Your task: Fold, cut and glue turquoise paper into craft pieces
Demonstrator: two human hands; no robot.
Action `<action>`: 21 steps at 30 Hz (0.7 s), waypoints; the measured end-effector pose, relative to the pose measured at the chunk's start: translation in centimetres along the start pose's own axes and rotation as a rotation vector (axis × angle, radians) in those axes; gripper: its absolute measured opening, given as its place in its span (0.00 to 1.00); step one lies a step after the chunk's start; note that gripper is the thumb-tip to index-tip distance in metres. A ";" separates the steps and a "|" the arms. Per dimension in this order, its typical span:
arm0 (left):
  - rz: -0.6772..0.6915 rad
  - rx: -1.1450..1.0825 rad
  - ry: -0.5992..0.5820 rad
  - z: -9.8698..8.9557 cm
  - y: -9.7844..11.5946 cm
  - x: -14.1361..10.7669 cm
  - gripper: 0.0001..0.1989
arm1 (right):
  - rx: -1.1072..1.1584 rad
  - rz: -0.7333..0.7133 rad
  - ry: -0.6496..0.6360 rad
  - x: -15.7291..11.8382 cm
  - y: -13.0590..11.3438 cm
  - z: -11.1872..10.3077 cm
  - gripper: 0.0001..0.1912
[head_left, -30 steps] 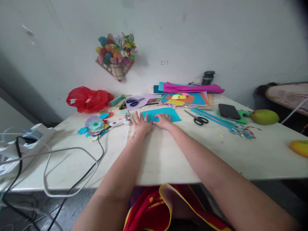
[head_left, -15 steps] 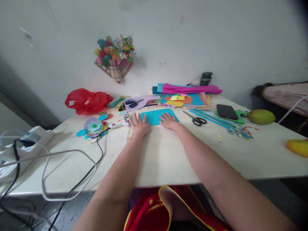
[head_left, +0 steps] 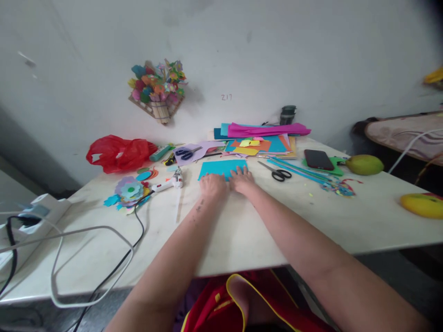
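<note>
From where I stand, the blue paper sheet [head_left: 223, 166] lies flat on the worktop [head_left: 238, 235], straight ahead of the person and just beyond the wrists, its long axis running left to right, across the line of the forearms. Both hands meet its near edge: the left hand [head_left: 213, 185] covers the left and middle stretch of that edge, while the right hand [head_left: 242, 180] rests on the right-hand part, fingers spread and gripping nothing. The left hand's fingers look bent over the paper, but they are a little blurred, and I can't tell whether they pinch it. Neither hand is clearly nearer; the two sit side by side, thumbs close together. Black-handled scissors [head_left: 281, 175] lie right of the right hand, a white glue gun [head_left: 169, 183] left of the left.
</note>
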State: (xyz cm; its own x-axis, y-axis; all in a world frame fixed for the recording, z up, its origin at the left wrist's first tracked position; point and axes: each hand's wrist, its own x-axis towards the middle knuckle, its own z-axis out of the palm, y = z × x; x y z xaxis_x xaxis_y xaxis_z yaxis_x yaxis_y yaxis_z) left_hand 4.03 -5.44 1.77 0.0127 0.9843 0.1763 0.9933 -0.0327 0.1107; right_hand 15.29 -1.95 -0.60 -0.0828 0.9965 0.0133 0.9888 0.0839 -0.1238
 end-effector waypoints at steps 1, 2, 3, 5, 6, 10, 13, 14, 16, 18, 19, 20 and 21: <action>-0.015 -0.001 -0.043 0.1 0.6 -0.3 0.30 | -0.003 -0.003 0.007 -0.2 -0.1 -0.1 0.28; -0.029 0.010 -0.059 0.4 1.0 -0.5 0.31 | -0.006 -0.006 0.013 -0.3 -0.1 -0.2 0.28; -0.042 0.028 -0.053 0.6 1.2 -0.6 0.32 | -0.009 -0.015 0.023 -0.4 -0.2 -0.2 0.28; -0.059 0.054 -0.043 1.1 1.2 -0.7 0.34 | -0.017 -0.044 0.045 -0.4 -0.3 -0.4 0.27; -0.063 0.065 -0.037 1.3 1.0 -0.7 0.35 | -0.020 -0.059 0.055 -0.3 -0.3 -0.4 0.26; -0.009 0.082 -0.042 1.6 -0.5 0.0 0.33 | 0.007 -0.100 0.049 0.3 0.3 -0.8 0.25; 0.069 0.068 -0.048 1.6 -1.7 0.8 0.30 | 0.038 -0.153 -0.035 0.8 1.5 -1.2 0.25; 0.081 0.064 -0.049 1.6 -2.1 1.0 0.29 | 0.044 -0.176 -0.077 0.9 1.9 -1.3 0.25; 0.091 0.061 -0.049 1.7 -2.9 1.5 0.28 | 0.047 -0.207 -0.161 0.9 2.6 -1.5 0.27; 0.080 0.069 -0.033 1.9 -3.7 1.8 0.27 | 0.040 -0.226 -0.220 0.9 2.7 -1.5 0.28; 0.062 0.078 -0.017 2.0 -4.0 1.9 0.26 | 0.037 -0.232 -0.236 0.8 2.5 -1.5 0.29; 0.045 0.088 0.000 2.1 -4.3 1.9 0.25 | 0.034 -0.235 -0.238 0.6 2.1 -1.4 0.29; 0.028 0.097 0.017 2.2 -4.4 1.9 0.25 | 0.034 -0.235 -0.235 0.4 1.6 -1.3 0.29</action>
State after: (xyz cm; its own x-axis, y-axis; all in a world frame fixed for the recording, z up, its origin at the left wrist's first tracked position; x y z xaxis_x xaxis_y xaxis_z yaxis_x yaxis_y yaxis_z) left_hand -0.09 -3.00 -0.51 0.0391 0.9801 0.1947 0.9991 -0.0419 0.0102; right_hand 16.97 -1.40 0.51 -0.3383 0.9230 -0.1832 0.9349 0.3075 -0.1772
